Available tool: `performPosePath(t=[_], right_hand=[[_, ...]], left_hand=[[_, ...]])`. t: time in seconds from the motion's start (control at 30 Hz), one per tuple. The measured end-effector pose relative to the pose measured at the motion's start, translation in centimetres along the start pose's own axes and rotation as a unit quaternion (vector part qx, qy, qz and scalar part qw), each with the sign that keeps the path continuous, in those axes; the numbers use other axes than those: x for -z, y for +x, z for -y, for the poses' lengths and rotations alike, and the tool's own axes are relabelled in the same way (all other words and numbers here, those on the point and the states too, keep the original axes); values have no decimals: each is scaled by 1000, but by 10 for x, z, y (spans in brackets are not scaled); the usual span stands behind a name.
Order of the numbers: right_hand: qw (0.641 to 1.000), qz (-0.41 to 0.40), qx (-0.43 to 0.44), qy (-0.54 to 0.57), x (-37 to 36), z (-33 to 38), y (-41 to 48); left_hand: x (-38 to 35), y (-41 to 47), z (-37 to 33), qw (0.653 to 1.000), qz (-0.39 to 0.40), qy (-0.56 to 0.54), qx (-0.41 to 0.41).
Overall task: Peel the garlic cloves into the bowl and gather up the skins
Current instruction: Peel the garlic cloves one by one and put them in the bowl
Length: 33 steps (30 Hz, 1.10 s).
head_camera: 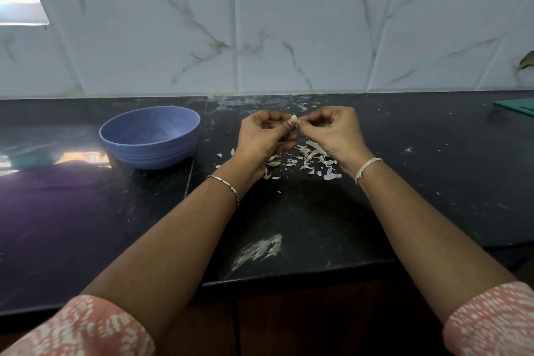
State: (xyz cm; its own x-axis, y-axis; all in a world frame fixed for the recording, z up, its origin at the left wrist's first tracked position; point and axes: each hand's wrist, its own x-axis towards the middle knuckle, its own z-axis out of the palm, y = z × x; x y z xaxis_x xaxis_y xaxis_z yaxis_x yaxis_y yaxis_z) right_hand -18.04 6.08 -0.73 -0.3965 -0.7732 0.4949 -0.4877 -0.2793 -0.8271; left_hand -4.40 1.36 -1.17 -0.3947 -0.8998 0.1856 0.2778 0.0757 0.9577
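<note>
While both hands, left (264, 136) and right (329, 131), are pinching the clove (294, 118), I'm judging it light, slippery; skin papery, best gripped at the tip.

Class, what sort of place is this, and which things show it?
Most likely a home kitchen: a dark stone countertop backed by marble-look wall tiles, with a blue bowl and garlic skins scattered on it.

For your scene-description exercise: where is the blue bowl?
In the head view, the blue bowl stands on the black counter, left of centre, apart from the left hand to its right.
</note>
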Motion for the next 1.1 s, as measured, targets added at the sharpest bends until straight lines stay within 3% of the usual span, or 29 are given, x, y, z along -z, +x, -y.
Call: performPosePath(t=[0.43,0.83,1.1], right_hand=[[999,5,-5,41,0,0,1],[997,-16,50,-61,-4,-3,2],[996,-36,67,-51,-8,-1,1]], left_hand=[[0,-2,-2,1000,-4,-24,3],[0,-3,-4,999,-6,-31,19],[0,-2,-6,995,11,-83,50]])
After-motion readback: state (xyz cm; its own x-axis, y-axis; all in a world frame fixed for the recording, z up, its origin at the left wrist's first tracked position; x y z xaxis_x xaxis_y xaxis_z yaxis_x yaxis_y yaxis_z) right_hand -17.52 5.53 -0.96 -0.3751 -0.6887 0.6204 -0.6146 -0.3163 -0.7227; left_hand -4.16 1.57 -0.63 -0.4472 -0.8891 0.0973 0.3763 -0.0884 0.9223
